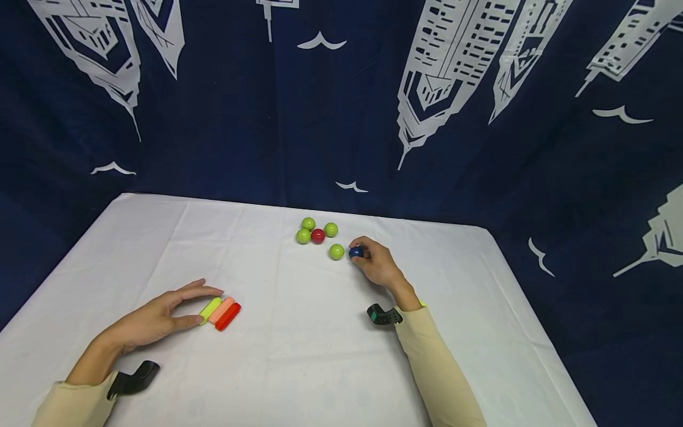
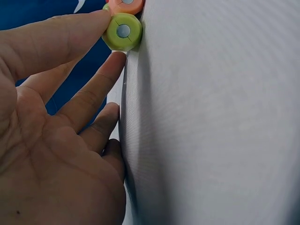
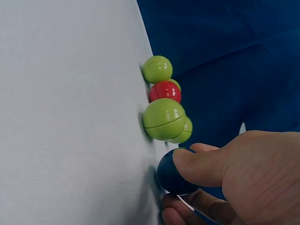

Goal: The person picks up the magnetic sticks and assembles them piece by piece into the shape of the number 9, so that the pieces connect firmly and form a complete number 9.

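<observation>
In the head view my right hand (image 1: 377, 261) pinches a dark blue ball (image 1: 356, 252) between thumb and fingers, low over the white cloth. Right beside it lies a green ball (image 1: 336, 252); the right wrist view shows my thumb across the blue ball (image 3: 171, 174). My left hand (image 1: 155, 314) holds a short yellow-green stick (image 1: 210, 311) by its ends, thumb at the near end and index finger at the far one. Its octagonal end face (image 2: 123, 32) shows a grey round centre. A peach stick (image 1: 221, 310) and a red stick (image 1: 228, 316) lie alongside it.
Toward the far edge of the white cloth (image 1: 299, 356), a red ball (image 1: 318, 236) sits among several green balls (image 1: 303, 236). A dark blue curtain (image 1: 213, 118) with white building prints hangs behind the table.
</observation>
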Motion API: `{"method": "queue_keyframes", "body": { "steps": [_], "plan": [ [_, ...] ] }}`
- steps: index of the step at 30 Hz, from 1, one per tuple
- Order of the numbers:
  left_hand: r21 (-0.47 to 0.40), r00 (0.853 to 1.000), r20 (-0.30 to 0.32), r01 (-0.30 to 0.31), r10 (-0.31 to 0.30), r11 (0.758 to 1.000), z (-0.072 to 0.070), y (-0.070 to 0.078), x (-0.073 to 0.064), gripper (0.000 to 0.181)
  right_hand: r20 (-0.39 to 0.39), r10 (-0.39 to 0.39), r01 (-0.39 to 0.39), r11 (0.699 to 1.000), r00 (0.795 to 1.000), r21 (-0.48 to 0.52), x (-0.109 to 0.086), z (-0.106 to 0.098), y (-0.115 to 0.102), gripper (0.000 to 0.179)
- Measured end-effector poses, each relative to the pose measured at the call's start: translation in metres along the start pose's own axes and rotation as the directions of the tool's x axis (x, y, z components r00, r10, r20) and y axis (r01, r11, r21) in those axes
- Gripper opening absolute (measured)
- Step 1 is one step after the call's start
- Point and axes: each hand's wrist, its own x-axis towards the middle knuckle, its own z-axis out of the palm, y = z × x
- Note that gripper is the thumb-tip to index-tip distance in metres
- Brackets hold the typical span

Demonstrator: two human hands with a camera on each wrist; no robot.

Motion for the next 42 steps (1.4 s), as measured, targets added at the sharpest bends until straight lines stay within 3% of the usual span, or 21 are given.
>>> {"method": "queue_keyframes", "body": {
  "steps": [5, 10, 19, 25, 30, 34, 42],
  "plan": [
    [0.007, 1.0, -0.012, -0.008, 0.008, 1.0, 0.001, 0.001, 0.001, 0.054, 0.01, -0.059, 0.059, 0.998, 0.998, -0.001, -0.014, -0.01, -0.005, 0.031],
    [0.009, 1.0, -0.029, -0.01, 0.01, 1.0, 0.0, 0.0, 0.0, 0.053, 0.071, -0.143, 0.141, 0.99, 0.987, 0.031, -0.032, -0.02, -0.009, 0.032],
    [0.04, 0.996, -0.074, -0.049, 0.052, 0.998, 0.001, 0.001, 0.003, 0.049, 0.242, -0.266, 0.258, 0.964, 0.933, 0.065, -0.071, -0.034, -0.016, 0.031],
    [0.077, 0.99, -0.122, -0.06, 0.069, 0.995, 0.002, 0.005, 0.004, 0.043, 0.291, -0.335, 0.322, 0.942, 0.896, 0.094, -0.095, -0.032, -0.015, 0.032],
    [0.148, 0.98, -0.179, -0.06, 0.087, 0.987, 0.004, 0.006, 0.005, 0.04, 0.301, -0.372, 0.365, 0.928, 0.878, 0.08, -0.106, -0.025, -0.008, 0.036],
    [0.208, 0.97, -0.22, -0.055, 0.102, 0.977, 0.006, 0.007, 0.006, 0.038, 0.285, -0.373, 0.37, 0.927, 0.883, 0.067, -0.109, -0.02, -0.003, 0.033],
    [0.26, 0.958, -0.262, -0.047, 0.117, 0.964, 0.012, 0.007, 0.008, 0.034, 0.233, -0.333, 0.336, 0.941, 0.913, 0.027, -0.107, -0.012, 0.003, 0.031]
  ]
}}
